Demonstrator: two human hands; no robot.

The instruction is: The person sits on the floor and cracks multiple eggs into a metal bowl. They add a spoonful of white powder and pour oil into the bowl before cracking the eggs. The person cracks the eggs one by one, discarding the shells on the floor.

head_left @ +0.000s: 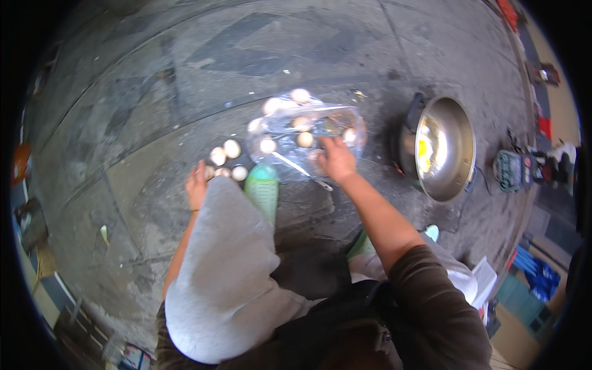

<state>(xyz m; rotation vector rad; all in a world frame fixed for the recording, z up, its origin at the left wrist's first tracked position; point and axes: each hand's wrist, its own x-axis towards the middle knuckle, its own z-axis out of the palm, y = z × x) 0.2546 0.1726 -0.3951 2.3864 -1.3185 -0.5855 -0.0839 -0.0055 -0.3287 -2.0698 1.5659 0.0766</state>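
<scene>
My left hand (196, 187) is down by the floor beside my knee, against a cluster of loose eggs (232, 149). My knee covers part of that cluster, and whether the fingers hold an egg is hidden. My right hand (339, 159) reaches into or onto a clear plastic bag (286, 162) spread on the ground. Several eggs lie in and around the bag, among them a brown egg (305, 139) left of my fingers and a paler egg (349, 136) to their right. What the right fingertips touch is unclear.
To the right stands a deep metal pan (455, 152) with side handles, holding cracked eggs with yellow yolks (422, 149). A green shoe (262, 187) on my foot meets the bag's near edge. Beyond the pan sits a dark device (508, 171). The stone floor (222, 83) is stained.
</scene>
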